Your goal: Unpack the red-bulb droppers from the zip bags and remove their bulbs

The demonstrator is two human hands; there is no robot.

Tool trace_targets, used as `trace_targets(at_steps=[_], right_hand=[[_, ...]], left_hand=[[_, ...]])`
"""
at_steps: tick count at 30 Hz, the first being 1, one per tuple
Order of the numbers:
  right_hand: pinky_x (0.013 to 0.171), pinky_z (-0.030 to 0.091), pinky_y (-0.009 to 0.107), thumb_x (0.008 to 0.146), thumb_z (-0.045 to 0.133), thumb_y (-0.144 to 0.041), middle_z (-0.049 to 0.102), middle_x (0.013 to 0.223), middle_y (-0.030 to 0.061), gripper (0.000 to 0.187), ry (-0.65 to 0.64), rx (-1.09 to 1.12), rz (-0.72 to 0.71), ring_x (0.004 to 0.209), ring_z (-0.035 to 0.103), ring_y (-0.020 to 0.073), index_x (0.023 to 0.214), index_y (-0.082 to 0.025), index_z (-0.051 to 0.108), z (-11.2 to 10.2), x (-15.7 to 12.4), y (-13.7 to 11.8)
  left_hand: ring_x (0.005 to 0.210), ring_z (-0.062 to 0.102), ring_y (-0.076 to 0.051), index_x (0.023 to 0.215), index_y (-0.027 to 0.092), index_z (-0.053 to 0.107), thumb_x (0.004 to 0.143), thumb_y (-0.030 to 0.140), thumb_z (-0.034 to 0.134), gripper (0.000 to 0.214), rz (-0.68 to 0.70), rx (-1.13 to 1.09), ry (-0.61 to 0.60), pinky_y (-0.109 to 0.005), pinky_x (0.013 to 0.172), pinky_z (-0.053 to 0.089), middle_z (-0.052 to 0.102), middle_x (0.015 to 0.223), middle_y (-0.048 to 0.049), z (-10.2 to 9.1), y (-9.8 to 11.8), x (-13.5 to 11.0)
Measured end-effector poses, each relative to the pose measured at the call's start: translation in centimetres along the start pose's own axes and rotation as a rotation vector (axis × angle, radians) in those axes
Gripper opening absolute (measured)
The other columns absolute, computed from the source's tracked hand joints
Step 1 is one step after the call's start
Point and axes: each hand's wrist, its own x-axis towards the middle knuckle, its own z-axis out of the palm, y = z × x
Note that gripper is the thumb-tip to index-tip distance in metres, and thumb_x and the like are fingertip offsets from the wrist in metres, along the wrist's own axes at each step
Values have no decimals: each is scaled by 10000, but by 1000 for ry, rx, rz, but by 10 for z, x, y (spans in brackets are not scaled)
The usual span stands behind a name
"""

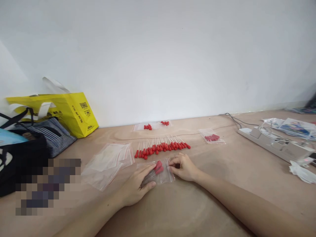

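Observation:
A clear zip-lock bag lies flat on the table, with a few red rubber-like tips inside it. My left hand holds its left part, fingers over the far side near the red tips and thumb along the near side. At the bag's right end, by the red-lined seal, my right hand has its fingers pinched at the edge. Just beyond the bag, many red-tipped pale sticks lie in a fanned row, red ends toward me.
Flat clear bags overlap at the left. Bags with red-tipped pieces lie near the wall, and another filled bag is at the right. A power strip with cables, a yellow bag and a striped pouch flank the table.

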Motion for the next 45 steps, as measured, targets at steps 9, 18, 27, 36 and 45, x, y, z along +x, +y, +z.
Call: trace_targets(at_steps=[9,18,27,36,45], right_hand=[[723,386,284,679,651,-230,607,855,23,249,-52,134,-116,805,511,167,926,-266,648,2,2,-5],[734,362,294,723,596,-233,597,856,34,217,-119,28,-123,793,488,172,937,-205,582,1,4,-13],[699,355,280,678,645,-304,573,807,20,246,-98,66,-24,775,467,169,877,-190,554,5,4,-14],[725,330,298,699,618,-342,541,870,37,230,-96,-64,-47,826,437,182,820,-177,513,7,3,-16],[739,309,308,689,631,-396,553,851,24,277,-131,-54,-38,830,444,177,851,-193,535,4,4,-14]], left_hand=[[1251,293,-227,1320,212,296,827,371,401,528,24,46,-23,-414,1033,240,327,1369,-60,6,-1,5],[1295,164,-251,1361,223,129,857,482,280,587,74,165,-152,-440,1045,151,158,1423,-56,3,-3,4],[1288,194,-242,1364,232,115,861,473,279,581,93,206,-140,-423,1043,177,176,1418,-58,0,1,4],[1294,165,-249,1363,161,149,855,490,262,616,42,224,-175,-431,1044,180,164,1419,-89,0,2,4],[1258,266,-276,1350,78,194,828,472,319,666,-12,252,-157,-422,1016,237,262,1385,-145,-7,14,3]])
